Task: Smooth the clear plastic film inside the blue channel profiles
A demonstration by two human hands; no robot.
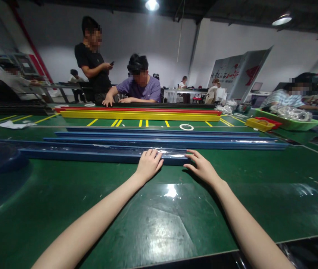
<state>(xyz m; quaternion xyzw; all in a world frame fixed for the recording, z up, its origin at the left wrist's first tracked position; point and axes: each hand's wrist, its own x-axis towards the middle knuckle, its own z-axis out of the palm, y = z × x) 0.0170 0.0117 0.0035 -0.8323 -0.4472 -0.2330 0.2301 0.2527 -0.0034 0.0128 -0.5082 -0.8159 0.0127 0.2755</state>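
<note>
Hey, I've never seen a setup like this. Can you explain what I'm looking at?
There's no machine here, just a person's two bare hands. The one picture comes from a camera on their head, looking forward and down.

The left hand lies over a long blue strip; the right hand has its fingers at that strip's right end. Whether either hand grips it firmly, I can't tell.

Farther across the green table lie more blue strips, a white ring and a yellow strip.
</note>
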